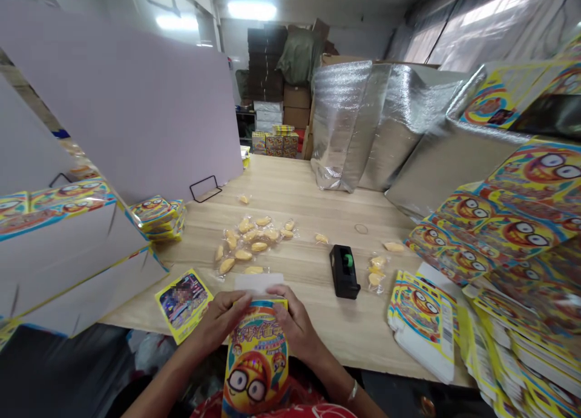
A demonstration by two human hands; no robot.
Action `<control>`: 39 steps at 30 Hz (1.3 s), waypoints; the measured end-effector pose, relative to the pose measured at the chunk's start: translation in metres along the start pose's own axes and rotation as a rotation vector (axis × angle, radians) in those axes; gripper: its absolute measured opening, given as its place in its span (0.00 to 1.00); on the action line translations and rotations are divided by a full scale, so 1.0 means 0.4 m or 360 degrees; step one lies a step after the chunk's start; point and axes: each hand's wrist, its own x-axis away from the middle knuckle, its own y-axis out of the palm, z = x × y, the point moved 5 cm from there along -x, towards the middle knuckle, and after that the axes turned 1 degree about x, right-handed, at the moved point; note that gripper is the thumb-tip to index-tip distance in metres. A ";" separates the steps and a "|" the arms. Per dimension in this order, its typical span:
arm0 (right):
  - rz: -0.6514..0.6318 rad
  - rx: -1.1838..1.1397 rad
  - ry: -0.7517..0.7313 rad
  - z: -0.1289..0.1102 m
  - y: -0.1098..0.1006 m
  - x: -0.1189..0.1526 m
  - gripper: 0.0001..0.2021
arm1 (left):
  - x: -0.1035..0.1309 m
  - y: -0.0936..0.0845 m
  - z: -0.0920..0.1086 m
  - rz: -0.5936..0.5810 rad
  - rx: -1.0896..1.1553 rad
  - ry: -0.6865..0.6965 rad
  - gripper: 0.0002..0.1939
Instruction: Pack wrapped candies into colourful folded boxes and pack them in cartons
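Note:
A yellow cartoon box [256, 363] is held upright near my body, its white top flap [258, 281] standing away from me. My left hand [222, 321] grips its upper left edge, with the thumb at the top. Around its upper right side is my right hand [295, 324], fingers at the flap's base. Left of the box lies a yellow picture card [184, 303]. Beyond the flap are several wrapped yellow pieces [258, 247] in clear film. A black tape dispenser [345, 273] with a green core stands to the right.
Flat printed cartons [424, 315] and tall carton stacks [526, 224] crowd the right side. White-sided boxes [68, 261] and a small carton pile [158, 215] stand left, by a pale panel [136, 103]. Silvery bags [349, 121] line the back right of the wooden table [281, 182].

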 end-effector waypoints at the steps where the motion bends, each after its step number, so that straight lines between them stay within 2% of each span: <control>1: 0.0051 -0.0067 0.0052 0.011 0.003 0.006 0.17 | 0.005 -0.004 -0.003 0.0072 -0.0024 -0.0017 0.26; 4: 0.0050 -0.0150 0.0108 0.026 0.010 0.012 0.16 | 0.025 -0.009 -0.008 0.0408 0.0040 -0.0033 0.21; 6: 0.0061 -0.0089 0.0055 0.021 0.007 0.008 0.16 | 0.035 -0.001 -0.015 0.0542 0.0315 -0.0071 0.26; 8: 0.0187 -0.0030 -0.0021 0.015 -0.002 0.002 0.16 | 0.036 0.012 -0.026 0.0520 0.0643 -0.0139 0.31; 10: 0.0312 -0.0071 -0.0061 0.013 -0.008 -0.002 0.23 | 0.033 0.014 -0.034 0.0425 0.0810 -0.0191 0.27; 11: 0.0330 -0.0115 -0.0072 0.013 -0.009 -0.004 0.23 | 0.032 0.009 -0.035 0.0390 0.0821 -0.0189 0.22; 13: 0.0292 -0.0176 -0.0123 0.007 -0.009 -0.011 0.16 | 0.032 -0.007 -0.026 0.0367 0.0741 -0.0114 0.15; 14: 0.0248 -0.0181 -0.0156 -0.001 -0.009 -0.015 0.12 | 0.033 -0.014 -0.015 0.0366 0.0665 -0.0053 0.13; 16: 0.0188 -0.0193 -0.0188 -0.020 -0.011 -0.024 0.12 | 0.032 -0.021 0.013 0.0380 0.0488 0.0067 0.14; 18: 0.0194 -0.0207 -0.0088 -0.033 -0.018 -0.034 0.12 | 0.029 -0.020 0.042 0.0451 0.0353 0.0117 0.15; 21: 0.0275 -0.0237 0.0159 -0.036 -0.031 -0.044 0.10 | 0.022 -0.016 0.067 0.0564 0.0247 0.0073 0.14; 24: 0.0216 -0.0329 0.0244 -0.034 -0.042 -0.042 0.09 | 0.018 -0.013 0.068 0.0458 0.0129 -0.0010 0.16; 29: 0.0018 -0.0282 0.0126 -0.037 -0.054 -0.012 0.08 | 0.023 -0.022 0.065 0.0223 -0.0034 0.0072 0.16; 34: 0.0062 -0.0287 0.0308 -0.019 -0.063 -0.018 0.12 | 0.009 -0.020 0.060 0.0185 -0.0092 0.0050 0.16; 39: -0.0096 -0.0224 0.0404 -0.024 -0.068 -0.045 0.14 | -0.001 -0.008 0.059 -0.0001 -0.0184 0.0039 0.16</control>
